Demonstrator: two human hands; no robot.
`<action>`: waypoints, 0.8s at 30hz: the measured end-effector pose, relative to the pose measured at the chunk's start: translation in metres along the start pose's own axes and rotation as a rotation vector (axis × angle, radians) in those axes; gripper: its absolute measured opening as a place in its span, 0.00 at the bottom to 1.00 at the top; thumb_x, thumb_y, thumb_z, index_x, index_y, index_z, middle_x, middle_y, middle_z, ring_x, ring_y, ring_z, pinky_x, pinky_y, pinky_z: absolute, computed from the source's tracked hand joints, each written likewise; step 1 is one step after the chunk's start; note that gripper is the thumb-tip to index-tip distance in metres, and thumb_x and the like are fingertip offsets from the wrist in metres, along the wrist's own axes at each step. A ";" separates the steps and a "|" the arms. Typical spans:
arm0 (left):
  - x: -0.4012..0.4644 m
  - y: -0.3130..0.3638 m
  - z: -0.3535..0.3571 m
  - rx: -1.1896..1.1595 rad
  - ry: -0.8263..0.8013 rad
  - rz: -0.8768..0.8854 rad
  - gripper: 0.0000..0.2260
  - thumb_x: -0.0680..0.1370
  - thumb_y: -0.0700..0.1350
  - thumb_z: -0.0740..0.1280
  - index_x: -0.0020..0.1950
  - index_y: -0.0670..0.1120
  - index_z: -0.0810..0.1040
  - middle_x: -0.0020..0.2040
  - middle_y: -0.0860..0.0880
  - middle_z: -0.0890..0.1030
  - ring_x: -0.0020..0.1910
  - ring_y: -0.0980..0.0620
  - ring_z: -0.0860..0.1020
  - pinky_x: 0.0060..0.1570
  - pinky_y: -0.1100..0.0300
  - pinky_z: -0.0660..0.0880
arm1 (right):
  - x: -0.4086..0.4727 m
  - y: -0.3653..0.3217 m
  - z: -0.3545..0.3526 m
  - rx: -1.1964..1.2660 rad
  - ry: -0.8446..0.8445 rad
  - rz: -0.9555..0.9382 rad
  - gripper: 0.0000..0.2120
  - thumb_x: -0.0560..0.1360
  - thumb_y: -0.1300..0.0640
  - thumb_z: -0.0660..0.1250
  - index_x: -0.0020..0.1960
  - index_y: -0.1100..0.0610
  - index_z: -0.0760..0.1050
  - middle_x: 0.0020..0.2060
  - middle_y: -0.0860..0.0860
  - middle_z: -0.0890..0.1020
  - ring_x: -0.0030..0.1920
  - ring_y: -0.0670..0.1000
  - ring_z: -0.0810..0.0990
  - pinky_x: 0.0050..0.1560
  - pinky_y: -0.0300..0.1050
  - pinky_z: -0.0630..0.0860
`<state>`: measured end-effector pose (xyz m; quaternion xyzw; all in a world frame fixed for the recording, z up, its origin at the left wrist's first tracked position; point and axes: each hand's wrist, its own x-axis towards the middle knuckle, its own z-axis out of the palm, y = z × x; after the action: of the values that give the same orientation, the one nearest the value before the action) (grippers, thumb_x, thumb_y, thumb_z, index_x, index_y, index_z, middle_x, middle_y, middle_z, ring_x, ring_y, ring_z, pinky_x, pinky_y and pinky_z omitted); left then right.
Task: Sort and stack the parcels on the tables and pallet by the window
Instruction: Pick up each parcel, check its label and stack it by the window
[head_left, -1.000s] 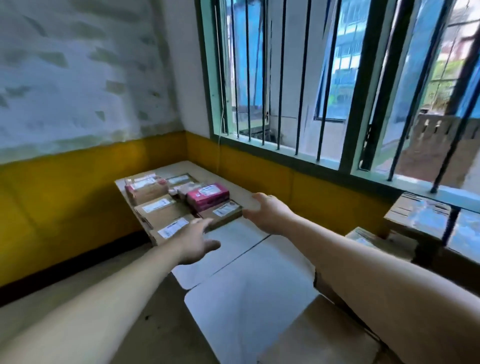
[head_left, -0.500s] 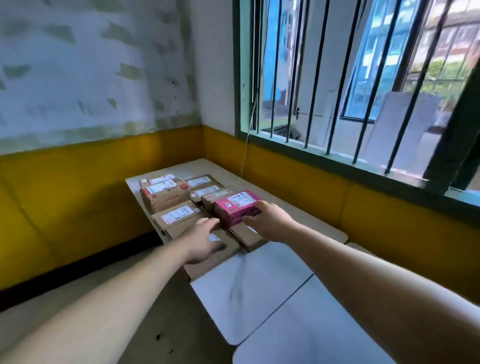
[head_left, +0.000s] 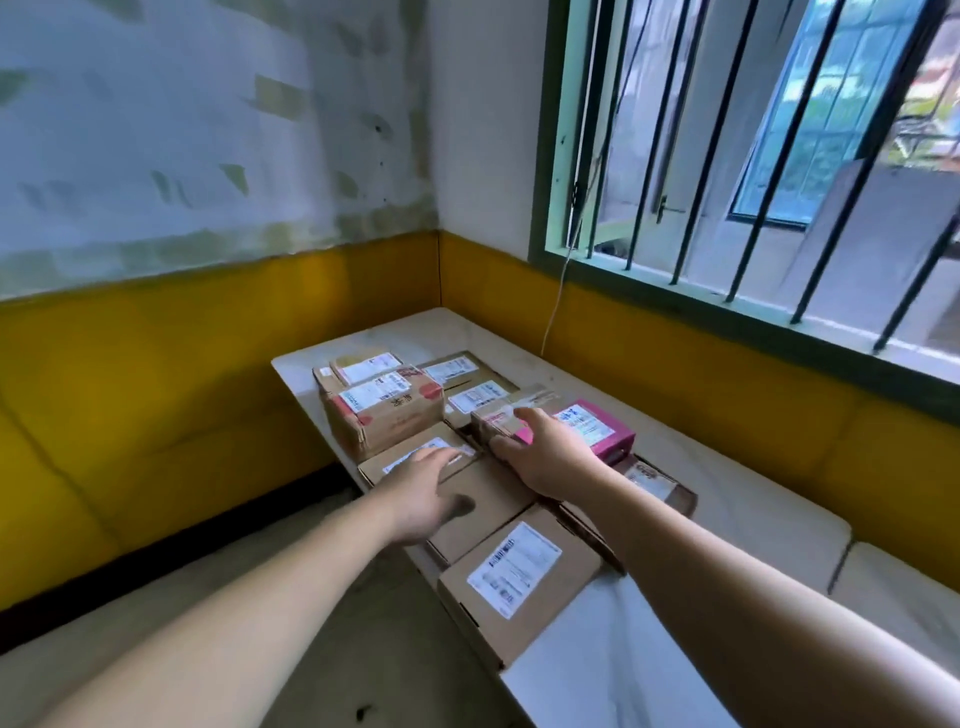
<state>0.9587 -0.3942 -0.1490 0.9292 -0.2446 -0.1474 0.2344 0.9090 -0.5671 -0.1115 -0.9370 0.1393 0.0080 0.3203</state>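
Both of your bare arms reach across the pale tabletop (head_left: 727, 499) under the barred window (head_left: 753, 156), into a cluster of labelled parcels. Your right hand (head_left: 548, 457) sits over a small brown cardboard box (head_left: 498, 418), thumb on its near edge and fingers curled over the top, apparently clamping it for a lift; whether the grip has fully closed cannot be told. Just beyond those fingertips, touching the small box, lies the flat magenta carton with a white label (head_left: 597, 428), which rests on another brown parcel (head_left: 657, 480) showing behind your wrist. Your left hand (head_left: 423, 491) lies flat, fingers straight and slightly apart, on a flat brown cardboard parcel (head_left: 415, 457), probably to steady the layer while the other hand pulls. Past your left fingertips stands the tall brown box with red printing (head_left: 384, 410), a smaller labelled parcel stacked on it; beyond your right fingertips, two flat parcels (head_left: 470, 384) lie side by side. Under your left wrist and forearm sit two more flat cartons, the nearer a large brown mailer (head_left: 519, 571) overhanging the table edge and likely to slip if nudged.
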 end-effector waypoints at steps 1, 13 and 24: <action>0.011 -0.008 -0.003 0.006 -0.002 0.006 0.34 0.76 0.56 0.68 0.78 0.51 0.57 0.78 0.49 0.55 0.76 0.50 0.56 0.72 0.60 0.54 | 0.013 -0.004 0.006 0.005 0.018 0.003 0.29 0.79 0.40 0.62 0.76 0.50 0.62 0.70 0.56 0.70 0.66 0.56 0.72 0.56 0.46 0.70; 0.155 -0.114 -0.080 0.066 -0.045 -0.019 0.34 0.74 0.57 0.69 0.77 0.53 0.59 0.76 0.50 0.59 0.74 0.49 0.61 0.72 0.51 0.62 | 0.190 -0.056 0.069 0.044 0.033 0.050 0.31 0.78 0.39 0.62 0.77 0.49 0.61 0.72 0.53 0.69 0.69 0.54 0.70 0.63 0.47 0.69; 0.295 -0.220 -0.143 0.087 -0.165 0.131 0.33 0.77 0.56 0.67 0.78 0.53 0.56 0.79 0.50 0.52 0.77 0.49 0.56 0.74 0.52 0.56 | 0.325 -0.110 0.123 0.087 0.157 0.295 0.34 0.77 0.38 0.64 0.77 0.51 0.60 0.71 0.56 0.70 0.59 0.55 0.79 0.61 0.52 0.76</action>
<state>1.3460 -0.3269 -0.1868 0.9052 -0.3296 -0.1968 0.1822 1.2594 -0.4925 -0.1770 -0.8894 0.3000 -0.0243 0.3441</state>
